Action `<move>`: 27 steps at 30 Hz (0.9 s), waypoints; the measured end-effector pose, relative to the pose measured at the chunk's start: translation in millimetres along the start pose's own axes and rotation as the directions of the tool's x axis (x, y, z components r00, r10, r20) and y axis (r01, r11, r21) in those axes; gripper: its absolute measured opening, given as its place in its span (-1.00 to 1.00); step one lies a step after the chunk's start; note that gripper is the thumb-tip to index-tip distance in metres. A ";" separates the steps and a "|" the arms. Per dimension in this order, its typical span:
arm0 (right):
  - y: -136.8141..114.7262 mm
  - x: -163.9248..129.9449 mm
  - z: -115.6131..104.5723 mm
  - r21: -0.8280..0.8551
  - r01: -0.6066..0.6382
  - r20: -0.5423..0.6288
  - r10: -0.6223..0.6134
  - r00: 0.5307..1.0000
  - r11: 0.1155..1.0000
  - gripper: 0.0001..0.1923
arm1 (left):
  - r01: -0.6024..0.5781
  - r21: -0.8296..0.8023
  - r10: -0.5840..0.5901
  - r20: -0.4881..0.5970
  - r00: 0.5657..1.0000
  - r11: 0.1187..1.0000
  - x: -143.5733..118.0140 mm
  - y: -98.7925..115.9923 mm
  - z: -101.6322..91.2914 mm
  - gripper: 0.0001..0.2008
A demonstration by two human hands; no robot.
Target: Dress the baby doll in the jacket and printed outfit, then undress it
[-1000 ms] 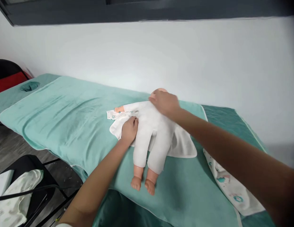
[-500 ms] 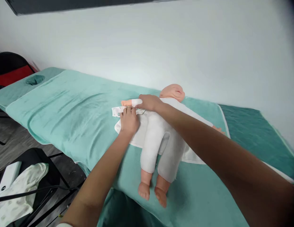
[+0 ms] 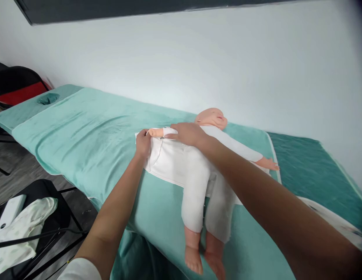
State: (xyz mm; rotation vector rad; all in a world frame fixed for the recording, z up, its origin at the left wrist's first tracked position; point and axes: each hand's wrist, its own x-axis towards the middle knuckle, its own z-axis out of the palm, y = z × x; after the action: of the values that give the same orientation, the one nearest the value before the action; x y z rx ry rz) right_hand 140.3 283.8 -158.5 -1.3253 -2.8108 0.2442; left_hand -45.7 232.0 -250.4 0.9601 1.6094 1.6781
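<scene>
One plastic baby doll in a white sleepsuit (image 3: 195,171) lies near the teal towel-covered massage bed's (image 3: 81,136) front edge, left hand (image 3: 142,143) pinching its white garment flap (image 3: 160,159), right hand (image 3: 185,134) flat, open on its chest.

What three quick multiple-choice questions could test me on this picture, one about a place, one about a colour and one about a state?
1. Where does the doll lie?
A. on the padded table
B. on the black chair
C. on the floor

2. What colour is the towel under it?
A. red
B. mint green
C. yellow

3. What is the left hand doing?
A. hanging free
B. pinching the edge of the white garment
C. holding a cup

Answers:
1 A: the doll lies face up along the towel-covered padded table.
2 B: the towel is mint green.
3 B: the left hand's fingers close on the white garment beside the doll's arm, while the right hand rests on the doll's shoulder.
</scene>
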 end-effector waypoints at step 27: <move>-9.0 5.5 12.1 -0.155 -0.135 -0.029 0.132 0.991 0.979 -0.72 | -0.269 0.003 0.235 0.479 0.846 0.963 -36.6 13.3 24.0 -0.68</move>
State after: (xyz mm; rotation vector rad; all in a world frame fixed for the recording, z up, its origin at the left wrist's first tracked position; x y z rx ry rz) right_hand 128.8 280.8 -169.3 -1.5419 -2.7788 0.0124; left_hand -5.0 213.7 -240.4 1.5411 1.2529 1.3986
